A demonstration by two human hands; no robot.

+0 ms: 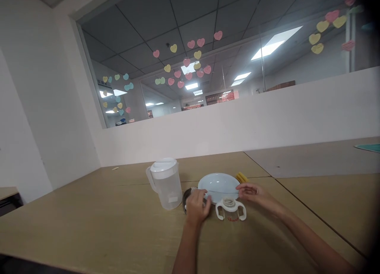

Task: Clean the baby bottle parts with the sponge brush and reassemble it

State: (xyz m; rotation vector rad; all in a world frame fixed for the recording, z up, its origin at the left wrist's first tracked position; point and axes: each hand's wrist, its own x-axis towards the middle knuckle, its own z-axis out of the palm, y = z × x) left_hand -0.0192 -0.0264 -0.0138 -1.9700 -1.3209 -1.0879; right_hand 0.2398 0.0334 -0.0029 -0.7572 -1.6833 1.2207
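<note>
A pale white dish (219, 182) sits on the table before me, its front edge lower toward my hands. My left hand (198, 206) is at its front left rim, thumb and fingers curled against it. On the right rim rest the bent fingertips of my right hand (252, 191). Between my hands, just in front of the dish, stands a clear baby bottle (231, 214) with two white handles. A dark round metal item (186, 195) lies partly hidden behind my left hand. Beyond the right fingers lies a yellow ridged object (242, 177), partly covered.
A translucent plastic pitcher (168, 187) with a white lid stands left of the dish, handle to the left. Seams cross the wooden table (89, 218). A low white wall (178, 139) with a window runs behind it. A teal item (369, 147) lies far right.
</note>
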